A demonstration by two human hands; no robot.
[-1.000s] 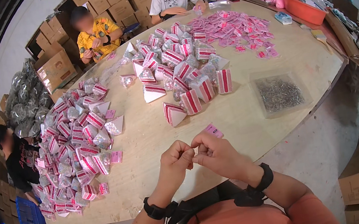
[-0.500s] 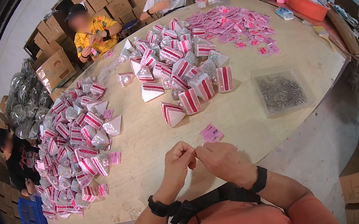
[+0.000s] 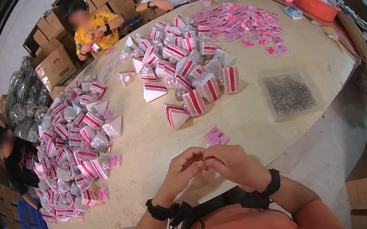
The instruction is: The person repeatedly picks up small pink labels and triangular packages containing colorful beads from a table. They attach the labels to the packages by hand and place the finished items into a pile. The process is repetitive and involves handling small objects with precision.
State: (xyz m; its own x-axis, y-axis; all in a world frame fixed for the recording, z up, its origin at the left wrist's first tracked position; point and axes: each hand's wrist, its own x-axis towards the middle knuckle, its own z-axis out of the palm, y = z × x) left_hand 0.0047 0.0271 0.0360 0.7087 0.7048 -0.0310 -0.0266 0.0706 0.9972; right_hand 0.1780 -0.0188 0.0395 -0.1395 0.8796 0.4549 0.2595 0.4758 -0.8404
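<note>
My left hand (image 3: 185,172) and my right hand (image 3: 232,162) meet fingertip to fingertip over the near part of the wooden table (image 3: 150,142). The fingers of both are curled and pinched together. Whatever lies between them is too small or hidden to make out. Just beyond my knuckles a pink tag card (image 3: 216,135) lies flat, with a thin clear loop at its edge. Farther off sits a heap of red-and-white cake-slice-shaped pieces (image 3: 193,103) in clear wrap.
A clear box of small metal pins (image 3: 290,95) stands at right. Pink cards (image 3: 245,20) are heaped at the back. Another pile of wrapped slices (image 3: 80,142) fills the left side. Co-workers sit around the far edge; an orange basin (image 3: 314,3) stands far right.
My hands have turned at the wrists, and a wider gap shows between my left thumb and fingers. At left, a co-worker's arm has moved down toward the blue crate.
</note>
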